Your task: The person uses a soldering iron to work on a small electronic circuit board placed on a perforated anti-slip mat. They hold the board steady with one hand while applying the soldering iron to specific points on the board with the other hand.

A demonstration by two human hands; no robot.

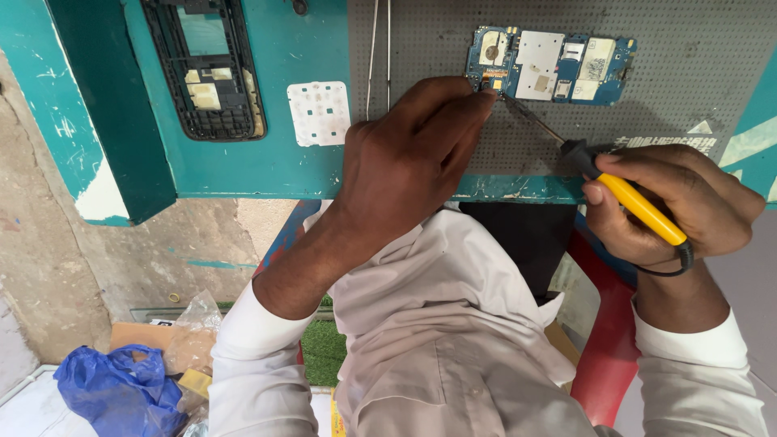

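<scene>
my left hand [409,158] steadies circuit board [550,66], upper right | my right hand [676,206] grips soldering iron [623,194], tip at board

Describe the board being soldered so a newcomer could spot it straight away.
Start at the grey dotted mat on the teal bench. Near its far edge lies the blue circuit board, with silver shields. The soldering iron in the right hand points at its corner, where the left hand presses; the black phone frame is elsewhere.

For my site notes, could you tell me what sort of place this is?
Probably a small phone-repair bench: a blue circuit board on a grey mat, a yellow-handled soldering iron in the right hand, and an opened phone frame.
</scene>
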